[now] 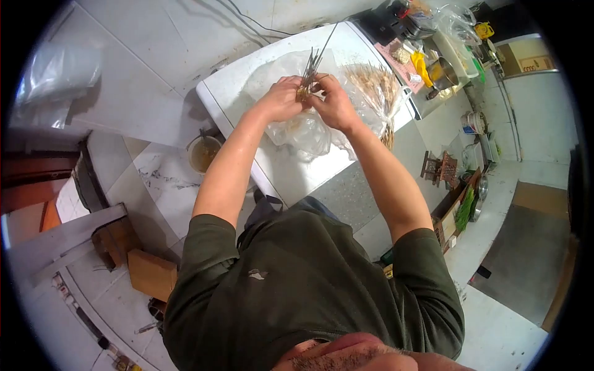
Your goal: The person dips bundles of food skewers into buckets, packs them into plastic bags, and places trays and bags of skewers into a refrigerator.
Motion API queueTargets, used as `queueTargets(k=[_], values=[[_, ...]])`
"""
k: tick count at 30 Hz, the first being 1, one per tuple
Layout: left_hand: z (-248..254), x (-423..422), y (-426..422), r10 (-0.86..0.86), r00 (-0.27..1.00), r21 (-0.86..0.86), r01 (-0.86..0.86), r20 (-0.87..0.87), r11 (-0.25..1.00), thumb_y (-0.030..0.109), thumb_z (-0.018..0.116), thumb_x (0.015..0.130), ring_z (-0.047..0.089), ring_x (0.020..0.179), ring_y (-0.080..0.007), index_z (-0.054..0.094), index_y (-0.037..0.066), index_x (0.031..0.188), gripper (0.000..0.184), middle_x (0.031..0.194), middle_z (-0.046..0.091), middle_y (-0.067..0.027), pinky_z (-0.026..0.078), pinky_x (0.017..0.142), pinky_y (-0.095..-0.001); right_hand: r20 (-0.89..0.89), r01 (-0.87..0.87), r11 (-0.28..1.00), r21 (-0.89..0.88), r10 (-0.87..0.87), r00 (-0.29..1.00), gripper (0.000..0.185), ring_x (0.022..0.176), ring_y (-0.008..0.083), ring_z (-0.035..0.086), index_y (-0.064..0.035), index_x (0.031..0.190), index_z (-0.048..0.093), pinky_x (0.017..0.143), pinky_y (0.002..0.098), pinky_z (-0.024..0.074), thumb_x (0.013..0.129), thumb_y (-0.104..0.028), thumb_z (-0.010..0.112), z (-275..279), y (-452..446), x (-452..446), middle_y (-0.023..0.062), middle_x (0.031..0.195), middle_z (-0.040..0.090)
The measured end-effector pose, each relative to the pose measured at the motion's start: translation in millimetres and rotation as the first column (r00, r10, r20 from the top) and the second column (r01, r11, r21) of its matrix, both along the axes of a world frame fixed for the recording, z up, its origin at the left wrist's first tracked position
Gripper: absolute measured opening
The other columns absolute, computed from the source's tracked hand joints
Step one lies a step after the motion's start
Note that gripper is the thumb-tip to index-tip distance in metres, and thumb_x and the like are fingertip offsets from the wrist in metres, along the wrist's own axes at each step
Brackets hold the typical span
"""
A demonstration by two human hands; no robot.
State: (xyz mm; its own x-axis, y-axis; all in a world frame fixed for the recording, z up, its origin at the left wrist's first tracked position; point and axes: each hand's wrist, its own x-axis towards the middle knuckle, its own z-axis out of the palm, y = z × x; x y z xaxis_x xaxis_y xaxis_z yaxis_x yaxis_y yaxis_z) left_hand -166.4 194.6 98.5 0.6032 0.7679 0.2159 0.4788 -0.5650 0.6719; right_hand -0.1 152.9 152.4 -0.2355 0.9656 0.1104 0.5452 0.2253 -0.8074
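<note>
Thin dark sticks [312,65] stand up in a small bundle between my two hands, over a white table [232,93]. My left hand [284,99] is closed around the lower part of the bundle. Fingers of my right hand [332,102] pinch at the bundle from the other side. Something yellowish shows between the hands, too small to make out. Under and around them lies a clear plastic bag [303,133]. Right of my right hand, a larger bundle of pale dried stalks [374,86] rests in clear plastic.
A bucket [204,153] stands on the floor left of the table. Behind on the right are a metal cup [442,73], a yellow item [421,67] and plastic bags. A cardboard box [151,274] sits at lower left. A dark wooden rack [439,168] is at right.
</note>
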Motion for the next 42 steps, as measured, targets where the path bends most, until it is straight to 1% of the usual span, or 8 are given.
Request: queueTargets(k=[2,5,11,17,21,26,32,42], values=[[-7,0,-1,0.044,0.999,-0.016,-0.044,0.009,0.999,0.024,0.063,0.080,0.050,0.115,-0.0252,0.061,0.010,0.112,0.035,0.120,0.057,-0.0060,0.031,0.106,-0.0400,0.009,-0.081,0.993,0.091,0.080,0.997,0.034,0.099,0.0221,0.059,-0.0030,0.113,0.059,0.087,0.0329,0.0472,0.081,-0.010,0.067,-10,7,6,0.0117,0.102,0.063],[-8,-1,-4,0.143,0.990,-0.040,-0.143,0.004,0.989,0.024,0.063,0.077,0.052,0.113,-0.0312,0.059,0.008,0.116,0.042,0.116,0.057,-0.0122,0.038,0.100,-0.0418,-0.033,-0.091,0.996,0.014,0.091,0.995,0.032,0.096,0.0220,0.061,-0.0025,0.111,0.059,0.085,0.0327,0.0479,0.081,-0.010,0.066,-14,13,8,0.0118,0.102,0.063],[18,-13,-14,0.165,0.967,-0.203,-0.126,0.192,0.971,0.011,0.061,0.078,0.060,0.098,-0.0262,0.058,0.001,0.114,0.037,0.104,0.060,-0.0135,0.048,0.086,-0.0333,-0.035,-0.066,0.993,-0.097,0.063,0.997,0.027,0.093,0.0282,0.063,-0.0009,0.106,0.058,0.086,0.0355,0.0476,0.081,-0.012,0.059,-4,15,11,0.0159,0.099,0.066],[17,-1,-27,0.355,0.916,-0.017,-0.358,0.188,0.933,0.011,0.062,0.078,0.062,0.090,-0.0298,0.058,-0.001,0.103,0.028,0.099,0.062,-0.0154,0.050,0.080,-0.0373,0.024,-0.074,0.997,-0.023,0.075,0.997,0.032,0.095,0.0289,0.063,-0.0003,0.111,0.056,0.085,0.0354,0.0483,0.080,-0.010,0.061,-13,20,8,0.0170,0.100,0.066],[7,4,-28,0.367,0.900,0.118,-0.401,0.233,0.908,0.012,0.062,0.079,0.063,0.088,-0.0336,0.057,-0.001,0.100,0.026,0.098,0.063,-0.0164,0.051,0.079,-0.0400,-0.087,-0.107,0.993,-0.057,0.102,0.991,0.033,0.098,0.0296,0.064,-0.0002,0.112,0.056,0.086,0.0358,0.0491,0.081,-0.010,0.061,-7,16,4,0.0176,0.103,0.066],[8,3,-35,0.380,0.900,0.252,-0.426,0.213,0.869,0.013,0.063,0.078,0.062,0.086,-0.0343,0.058,0.002,0.102,0.026,0.097,0.065,-0.0152,0.049,0.079,-0.0418,-0.036,-0.056,0.995,-0.078,0.053,0.998,0.030,0.097,0.0288,0.065,0.0007,0.112,0.056,0.086,0.0356,0.0496,0.083,-0.008,0.058,-2,13,5,0.0174,0.102,0.066],[3,10,-44,0.418,0.856,0.252,-0.495,0.304,0.831,0.013,0.063,0.078,0.060,0.092,-0.0339,0.058,0.004,0.105,0.028,0.101,0.063,-0.0139,0.047,0.082,-0.0422,-0.026,-0.042,0.992,-0.116,0.040,0.999,0.028,0.096,0.0281,0.065,0.0017,0.110,0.056,0.085,0.0350,0.0500,0.084,-0.007,0.056,-4,12,2,0.0178,0.101,0.066],[3,14,-45,0.460,0.855,0.259,-0.513,0.240,0.819,0.014,0.066,0.077,0.060,0.091,-0.0347,0.057,0.005,0.108,0.033,0.100,0.063,-0.0140,0.047,0.082,-0.0435,-0.012,-0.088,0.995,-0.055,0.087,0.996,0.031,0.095,0.0348,0.064,-0.0001,0.111,0.056,0.084,0.0382,0.0506,0.081,-0.008,0.059,-4,11,1,0.0206,0.099,0.065]])
